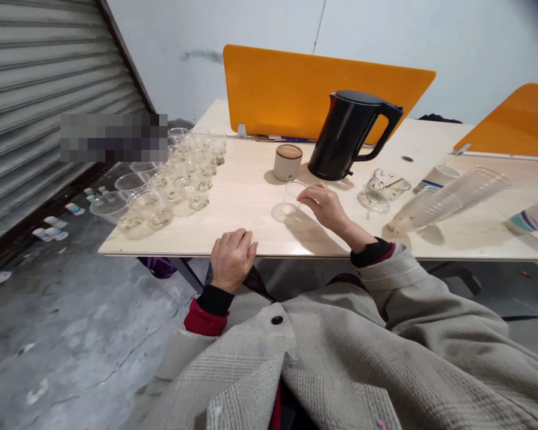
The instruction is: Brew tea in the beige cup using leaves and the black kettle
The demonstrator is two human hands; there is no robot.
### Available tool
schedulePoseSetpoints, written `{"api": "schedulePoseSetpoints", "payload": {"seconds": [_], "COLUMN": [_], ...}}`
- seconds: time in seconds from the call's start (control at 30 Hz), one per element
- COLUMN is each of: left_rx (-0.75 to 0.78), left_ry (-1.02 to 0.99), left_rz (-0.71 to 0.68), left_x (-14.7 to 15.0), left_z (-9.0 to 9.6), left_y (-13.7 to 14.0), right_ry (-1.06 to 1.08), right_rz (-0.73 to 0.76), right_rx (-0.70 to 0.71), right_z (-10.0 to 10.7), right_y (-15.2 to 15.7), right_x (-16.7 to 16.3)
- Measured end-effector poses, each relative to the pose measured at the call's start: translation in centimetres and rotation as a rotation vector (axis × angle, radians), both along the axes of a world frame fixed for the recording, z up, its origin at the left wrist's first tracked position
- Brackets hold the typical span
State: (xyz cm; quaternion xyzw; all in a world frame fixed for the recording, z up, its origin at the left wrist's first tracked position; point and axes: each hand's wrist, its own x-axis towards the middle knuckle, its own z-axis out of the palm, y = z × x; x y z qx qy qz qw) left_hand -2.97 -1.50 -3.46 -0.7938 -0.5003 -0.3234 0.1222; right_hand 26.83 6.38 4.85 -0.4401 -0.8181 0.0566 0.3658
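right hand at the rim of a clear plastic cup, mid-frame on the wooden table.
right fingers bunched together, pointing down at the cup's near-right edge; cannot tell if clamped on the rim or pinching something small. left hand on the table edge, lower centre, fingers together, loosely curled, likely just for support. filled-bottom plastic cups clustered left of centre, probably to keep them out of the working spot. wood-lidded canister and black electric kettle behind, kettle handle rightward, handy for the right hand. nested cup stack lies at right, presumably for easy reach.
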Motion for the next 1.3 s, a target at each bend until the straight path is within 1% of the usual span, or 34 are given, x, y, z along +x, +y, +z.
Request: {"api": "schedulePoseSetpoints", "payload": {"seconds": [0.23,0.33,0.63,0.8,0.9,1.0,1.13,1.23,1.3], "left_rx": [0.042,0.042,0.122,0.148,0.173,0.174,0.181,0.187,0.195], "left_ry": [0.039,0.048,0.031,0.019,0.029,0.033,0.033,0.033,0.035], "left_rz": [0.013,0.021,-0.004,-0.016,-0.014,-0.011,-0.018,-0.018,-0.017], "left_x": [-0.1,-0.1,-0.1,0.0,0.1,0.1,0.1,0.2,0.2], "left_z": [0.2,0.2,0.0,0.0,0.1,0.0,0.0,0.0,0.1], "left_y": [0.0,0.0,0.0,0.0,-0.1,-0.1,-0.2,-0.2,-0.3], "right_ry": [0.02,0.034,0.061,0.068,0.07,0.109,0.161,0.137,0.113], "right_rz": [-0.023,-0.003,0.043,0.033,-0.029,-0.162,-0.318,-0.371,-0.375], "right_rx": [-0.016,-0.004,0.053,0.112,0.129,0.085,-0.088,-0.191,-0.244], "right_z": [-0.2,-0.3,-1.4,-0.6,0.5,1.5,2.2,2.4,2.5], "right_y": [0.3,0.3,0.3,-0.8,-0.8,0.9,5.7,9.8,12.2], "right_x": [0.3,0.3,-0.1,0.6,1.6,2.7,3.5,2.9,2.1]}}
